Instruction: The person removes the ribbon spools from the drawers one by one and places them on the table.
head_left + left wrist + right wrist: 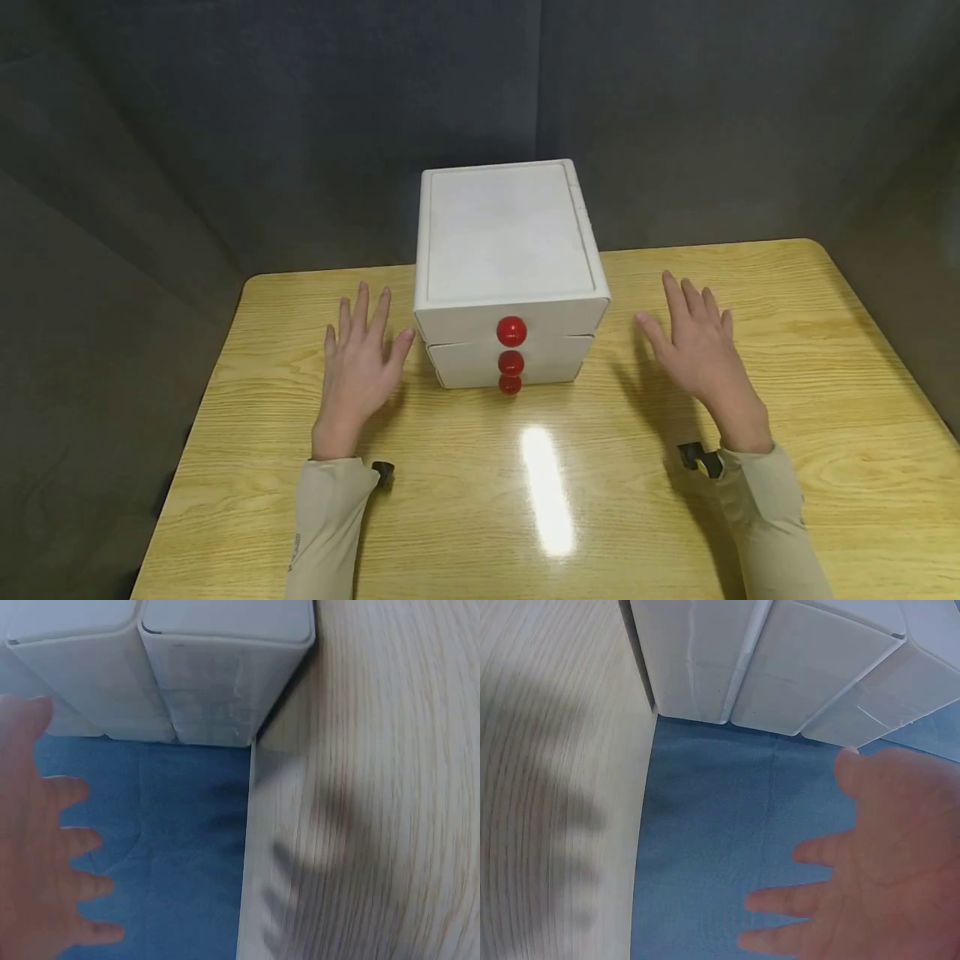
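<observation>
A white drawer unit (510, 258) with three red round knobs (511, 332) down its front stands at the back middle of a wooden table (825, 367); its drawers look closed. My left hand (360, 367) hovers flat with spread fingers just left of the unit, holding nothing. My right hand (701, 350) hovers the same way to the unit's right, a little farther from it. In the left wrist view the left hand (45, 870) sits beside the unit's side wall (217, 682). In the right wrist view the right hand (877, 855) faces the other side wall (780, 675).
Grey fabric walls (225, 125) close in the table at the back and sides. The table's edges run close on the left, right and back. A bright light glare (547, 492) lies on the tabletop in front of the unit.
</observation>
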{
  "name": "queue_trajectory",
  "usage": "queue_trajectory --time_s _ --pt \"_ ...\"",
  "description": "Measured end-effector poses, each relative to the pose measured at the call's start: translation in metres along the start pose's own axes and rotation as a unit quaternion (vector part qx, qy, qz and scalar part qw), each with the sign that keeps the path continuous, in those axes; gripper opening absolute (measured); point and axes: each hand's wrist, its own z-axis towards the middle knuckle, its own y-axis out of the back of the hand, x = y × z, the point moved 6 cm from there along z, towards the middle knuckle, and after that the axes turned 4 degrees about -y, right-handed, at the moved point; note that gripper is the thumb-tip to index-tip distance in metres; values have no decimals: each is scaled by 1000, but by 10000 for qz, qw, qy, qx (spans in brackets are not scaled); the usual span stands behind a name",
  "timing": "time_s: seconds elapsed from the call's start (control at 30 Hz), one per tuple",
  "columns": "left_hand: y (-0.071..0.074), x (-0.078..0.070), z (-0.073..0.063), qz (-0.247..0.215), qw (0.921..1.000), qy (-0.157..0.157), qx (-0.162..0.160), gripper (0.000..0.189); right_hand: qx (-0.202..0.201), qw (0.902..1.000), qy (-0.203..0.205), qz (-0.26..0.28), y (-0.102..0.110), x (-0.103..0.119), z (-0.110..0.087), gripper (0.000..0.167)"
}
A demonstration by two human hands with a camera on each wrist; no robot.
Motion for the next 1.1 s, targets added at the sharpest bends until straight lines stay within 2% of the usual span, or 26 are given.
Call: queue_trajectory --time_s 0.1,0.17,0.23,0.3,0.43,0.47,0.53,0.6,0.67,0.87,0.97,1.1 --pt "7 -6 0 -660 9960 -239 -560 63 51 9999 -1 106 0 1 -1 75" --pt "12 -12 -1 -1400 9843 -411 -990 56 92 9998 4 176 0 2 -1 73" --pt "18 -19 -1 -2224 9640 -566 -1346 51 144 9996 -2 236 1 3 -2 72" --pt "21 -25 -2 -3034 9377 -669 -1554 46 188 9994 8 289 2 5 -2 71" --pt "26 -41 -3 -4273 8850 -824 -1653 44 279 9987 7 433 5 8 -4 72" --pt "26 -44 -4 -4485 8743 -845 -1653 44 293 9985 7 463 6 10 -5 72" --pt "27 -51 -4 -4754 8596 -887 -1648 47 282 9983 46 506 10 15 -7 72" --pt "28 -58 -4 -4826 8545 -952 -1669 49 172 9981 154 579 16 22 -10 71" --pt "29 -65 -3 -4789 8560 -979 -1686 49 -9 9972 282 695 24 31 -15 68" --pt "32 -79 4 -4402 8733 -892 -1884 41 -850 9876 730 1096 49 58 -29 55" --pt "31 -81 8 -4343 8776 -761 -1883 40 -1626 9723 1085 1280 59 70 -39 42" --pt "27 -83 15 -4537 8744 -478 -1652 44 -2725 9351 1631 1575 72 82 -52 28"
